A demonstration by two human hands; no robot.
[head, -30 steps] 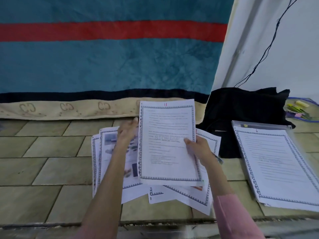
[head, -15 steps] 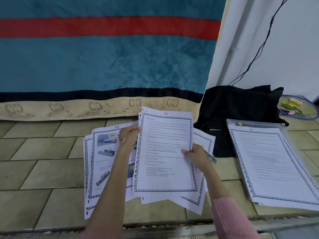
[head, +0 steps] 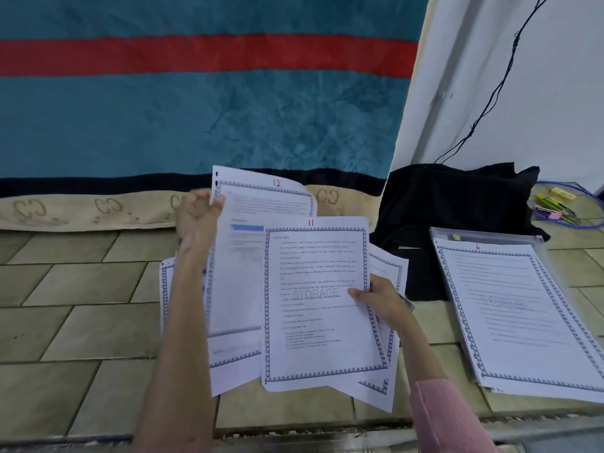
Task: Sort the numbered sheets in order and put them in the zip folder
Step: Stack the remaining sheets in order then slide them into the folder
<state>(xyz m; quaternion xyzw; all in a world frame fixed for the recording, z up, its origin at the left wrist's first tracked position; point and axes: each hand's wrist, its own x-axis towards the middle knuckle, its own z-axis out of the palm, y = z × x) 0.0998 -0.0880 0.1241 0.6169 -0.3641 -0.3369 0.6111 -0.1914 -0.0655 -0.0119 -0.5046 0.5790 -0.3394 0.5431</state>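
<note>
The left hand [head: 199,214] pinches the top edge of the sheet marked 12 [head: 243,256]. The right hand [head: 380,300] grips the sheet marked 11 [head: 318,302], which reads "STORAGE". On the right, the sheet marked 6 [head: 519,308] lies on the zip folder [head: 483,233] on the tiled floor [head: 81,308].

sheet 12 [head: 258,204]: standing raised at the back, top right corner curling, partly hiding behind sheet 11
sheet 11 [head: 318,302]: sitting in front, blue border, "STORAGE" watermark, tilting slightly
loose sheets [head: 389,273]: fanning out underneath, edges showing left and right
sheet 6 [head: 523,308]: topping the stack at right, lying flat on the zip folder [head: 483,235]
zip folder: clear, lying on the tiles
</note>
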